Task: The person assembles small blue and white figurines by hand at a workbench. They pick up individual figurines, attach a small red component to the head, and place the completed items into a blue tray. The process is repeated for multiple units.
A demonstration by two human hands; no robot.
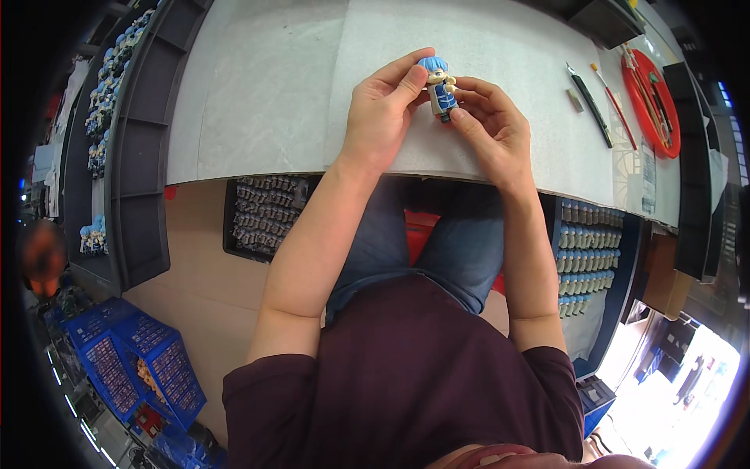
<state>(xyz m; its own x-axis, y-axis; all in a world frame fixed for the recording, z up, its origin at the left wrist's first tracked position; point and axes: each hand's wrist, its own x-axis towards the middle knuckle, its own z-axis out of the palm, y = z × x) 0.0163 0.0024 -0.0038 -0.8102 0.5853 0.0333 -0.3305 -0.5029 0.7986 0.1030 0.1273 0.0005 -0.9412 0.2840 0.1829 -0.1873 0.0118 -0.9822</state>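
Note:
Between my two hands, above the pale worktop (266, 94), is a small toy figurine (442, 94) with blue hair and a blue and white outfit. It stands upright with its face toward me. My left hand (387, 102) pinches it by the head, the thumb lying along the side of the hair. My right hand (492, 125) grips its lower body, thumb near the feet and fingers behind. The fingers at the back of the figurine are partly hidden.
On the right lie a craft knife (590, 105), a red brush (615, 107), a small grey block (574, 100) and a red oval tray (637, 86) of tools. Dark trays (144, 148) of figurines stand at left; another tray (582, 328) holds rows at lower right. Blue crates (141, 332) sit lower left.

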